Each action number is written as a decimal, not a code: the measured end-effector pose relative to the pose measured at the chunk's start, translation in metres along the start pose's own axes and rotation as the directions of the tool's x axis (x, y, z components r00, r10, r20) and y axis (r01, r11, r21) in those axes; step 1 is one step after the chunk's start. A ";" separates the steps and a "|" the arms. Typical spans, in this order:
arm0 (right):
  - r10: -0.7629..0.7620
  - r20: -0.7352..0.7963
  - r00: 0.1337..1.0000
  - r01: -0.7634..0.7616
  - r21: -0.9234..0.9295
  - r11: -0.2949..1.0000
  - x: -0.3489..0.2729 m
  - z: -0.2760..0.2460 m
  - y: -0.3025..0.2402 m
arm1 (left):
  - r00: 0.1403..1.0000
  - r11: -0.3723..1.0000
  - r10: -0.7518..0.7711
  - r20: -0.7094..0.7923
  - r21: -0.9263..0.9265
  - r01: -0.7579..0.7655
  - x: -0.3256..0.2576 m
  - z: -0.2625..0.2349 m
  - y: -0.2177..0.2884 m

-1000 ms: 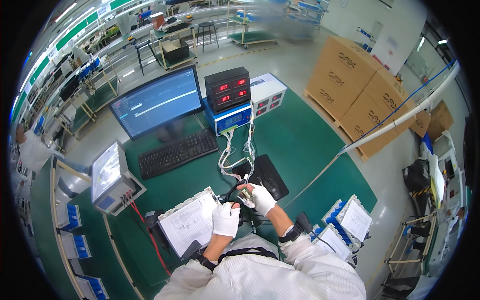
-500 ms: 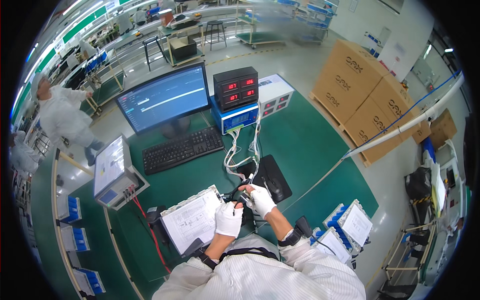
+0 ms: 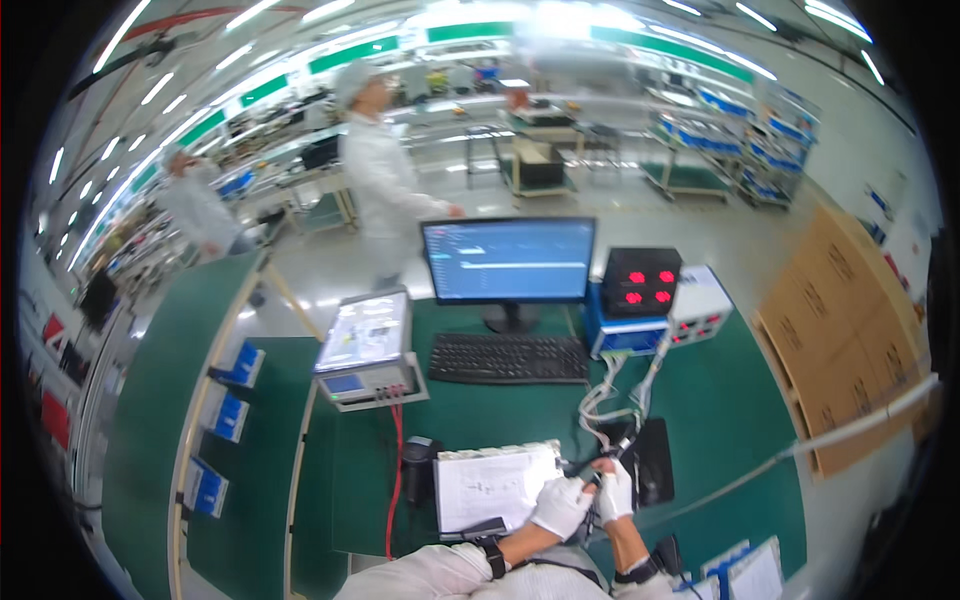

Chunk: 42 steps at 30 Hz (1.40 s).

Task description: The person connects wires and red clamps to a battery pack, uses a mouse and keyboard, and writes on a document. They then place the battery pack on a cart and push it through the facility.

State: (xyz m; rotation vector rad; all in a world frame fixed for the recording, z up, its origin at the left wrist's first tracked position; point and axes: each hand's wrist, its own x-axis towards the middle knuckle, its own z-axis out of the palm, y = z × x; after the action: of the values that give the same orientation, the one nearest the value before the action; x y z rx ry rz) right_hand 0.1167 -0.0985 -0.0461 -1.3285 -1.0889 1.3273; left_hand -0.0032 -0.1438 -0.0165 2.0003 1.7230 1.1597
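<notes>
My left hand (image 3: 562, 506) and my right hand (image 3: 616, 492), both in white gloves with bare fingertips, meet at the front of the green table (image 3: 560, 415). The right fingers close round a dark cable (image 3: 625, 445). The left fingers are pinched beside them; what they grip is too small and blurred to make out. White wires (image 3: 588, 410) run down from a blue instrument (image 3: 622, 337) toward my hands. Left of them lies a pale block with a printed sheet (image 3: 488, 492) on top, my left forearm close to its front edge.
Behind stand a keyboard (image 3: 508, 360), a monitor (image 3: 508, 262) and a black box with red displays (image 3: 640, 280). A tester (image 3: 365, 348) with red leads (image 3: 396, 470) is at left, a mouse pad (image 3: 655, 440) at right. Blue-and-white packs (image 3: 755, 575) sit front right; a person (image 3: 382, 180) is beyond the table.
The view has swung up and left, so the table appears lower and further right. My hands stay together by the cables. The person beyond the table now appears just behind the monitor.
</notes>
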 end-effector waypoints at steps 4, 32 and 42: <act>-0.056 0.040 0.998 0.060 -0.091 0.994 -0.011 0.008 -0.031 | 0.997 1.000 0.023 -0.075 0.013 -0.022 -0.003 -0.003 0.002; 0.331 -0.167 0.929 -0.344 -0.051 0.938 0.005 -0.082 0.062 | 0.983 0.989 0.147 0.109 0.016 -0.150 0.009 -0.009 -0.004; -0.076 -0.050 0.996 0.020 -0.694 0.719 0.009 -0.068 0.041 | 0.989 0.992 0.112 0.094 -0.075 -0.105 0.010 -0.034 0.008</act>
State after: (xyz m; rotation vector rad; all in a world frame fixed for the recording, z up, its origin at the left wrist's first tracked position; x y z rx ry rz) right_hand 0.1841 -0.0983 -0.0894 -1.8538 -1.6508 0.8197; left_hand -0.0212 -0.1471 0.0147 2.0951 1.5228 1.1186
